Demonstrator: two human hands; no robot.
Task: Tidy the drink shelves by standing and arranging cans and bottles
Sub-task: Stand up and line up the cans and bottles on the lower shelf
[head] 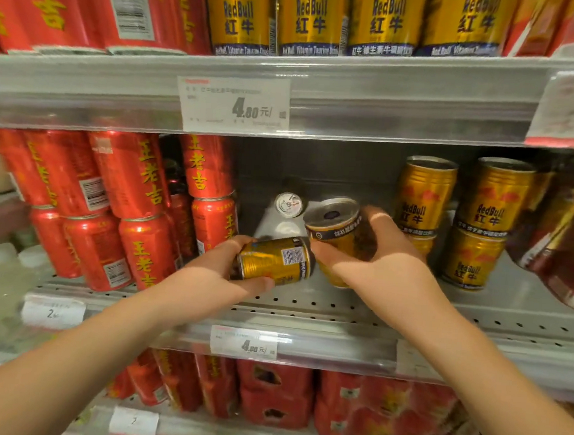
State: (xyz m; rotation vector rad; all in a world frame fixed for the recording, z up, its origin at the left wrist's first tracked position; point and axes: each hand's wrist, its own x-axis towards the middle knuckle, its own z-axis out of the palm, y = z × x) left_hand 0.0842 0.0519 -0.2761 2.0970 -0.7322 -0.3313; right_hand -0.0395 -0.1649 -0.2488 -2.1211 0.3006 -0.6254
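My left hand grips a gold Red Bull can that lies on its side, just above the middle shelf. My right hand holds a second gold can, tilted with its silver end toward me. The two cans nearly touch in the gap in the middle of the shelf. To the right stand stacked gold Red Bull cans. To the left are stacked red cans with yellow Chinese lettering, leaning slightly.
A small round thermometer dial sits on the grey back wall. The upper shelf carries more gold and red cans and a 4.80 price tag. Red multipacks fill the lower shelf. Shrink-wrapped packs lean at far right.
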